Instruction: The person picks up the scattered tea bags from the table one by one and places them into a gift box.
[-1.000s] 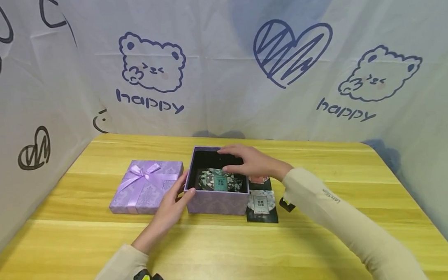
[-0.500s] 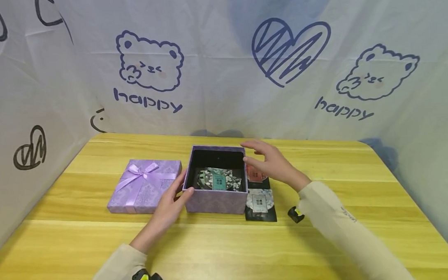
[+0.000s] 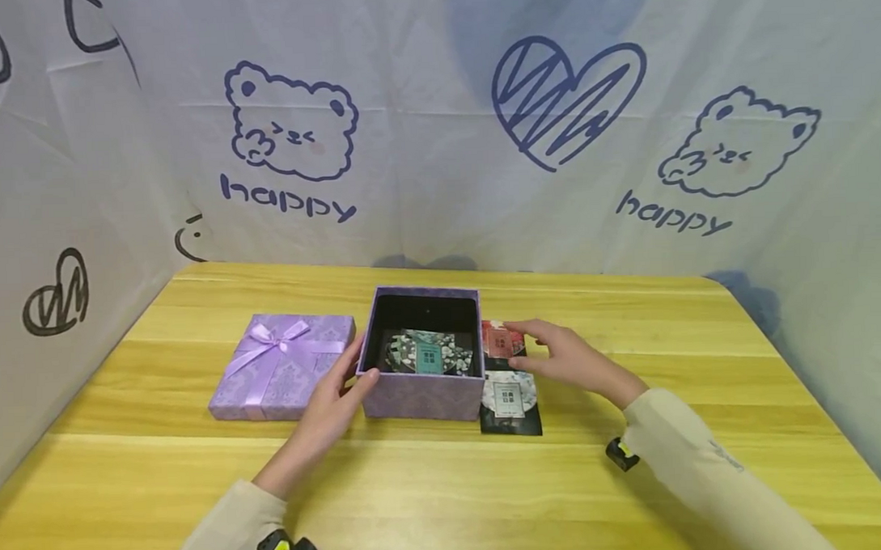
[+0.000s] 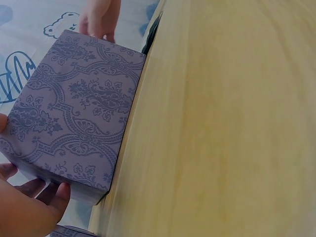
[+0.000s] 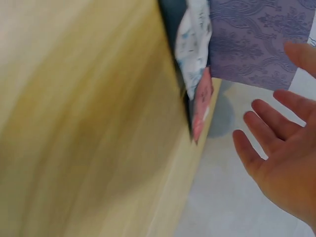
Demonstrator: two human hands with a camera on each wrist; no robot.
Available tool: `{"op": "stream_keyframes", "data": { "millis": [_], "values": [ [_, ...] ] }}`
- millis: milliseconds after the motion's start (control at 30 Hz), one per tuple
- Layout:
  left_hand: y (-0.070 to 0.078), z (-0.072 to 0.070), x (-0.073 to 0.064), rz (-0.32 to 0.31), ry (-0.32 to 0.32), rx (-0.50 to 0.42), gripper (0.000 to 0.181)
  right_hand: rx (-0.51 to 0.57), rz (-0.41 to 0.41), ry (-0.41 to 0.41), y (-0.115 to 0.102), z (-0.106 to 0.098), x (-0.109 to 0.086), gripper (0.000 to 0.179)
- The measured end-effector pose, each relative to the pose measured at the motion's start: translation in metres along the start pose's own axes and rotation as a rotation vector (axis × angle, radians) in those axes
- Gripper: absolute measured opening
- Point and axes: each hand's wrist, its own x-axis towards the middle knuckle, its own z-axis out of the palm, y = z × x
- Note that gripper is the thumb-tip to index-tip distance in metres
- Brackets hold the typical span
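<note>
A purple patterned gift box (image 3: 424, 395) stands without its lid, its black inside holding a dark sachet with a teal label (image 3: 429, 356). My left hand (image 3: 336, 404) holds the box at its near left corner, thumb at the front rim and fingers along the left side; the left wrist view shows those fingers (image 4: 59, 197) against the box. Over the red-labelled sachet (image 3: 498, 343), right of the box, hovers my right hand (image 3: 563, 353), fingers spread and nothing held. A white-labelled sachet (image 3: 509, 402) lies just in front of the red one.
The box's purple lid (image 3: 287, 369), tied with a ribbon bow, lies left of the box on the yellow wood-grain table (image 3: 419, 502). White cloth (image 3: 429, 162) with drawn bears and hearts hangs behind the table and along both sides.
My right hand has left the inside of the box, moving right and down to the red-labelled sachet. The left hand stays at the box corner.
</note>
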Motion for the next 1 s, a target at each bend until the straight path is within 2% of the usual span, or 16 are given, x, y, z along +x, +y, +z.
{"op": "stream_keyframes", "data": {
  "millis": [200,333,533,800,1000],
  "values": [
    [0.000,0.000,-0.001,0.000,0.003,0.010,0.060,-0.033,0.016,-0.143,0.001,0.005,-0.016,0.076],
    [-0.001,0.001,-0.001,0.001,0.008,0.000,0.060,-0.060,0.016,-0.202,0.000,0.009,-0.024,0.083],
    [0.000,0.001,-0.001,0.000,0.007,0.004,0.060,-0.104,0.037,-0.220,0.001,0.011,-0.031,0.091],
    [0.000,0.000,-0.001,-0.003,0.000,0.005,0.060,-0.129,0.023,-0.251,0.003,0.015,-0.034,0.100],
    [0.000,0.001,-0.001,-0.002,-0.003,0.004,0.060,-0.155,0.033,-0.274,0.004,0.019,-0.034,0.097]
  ]
}}
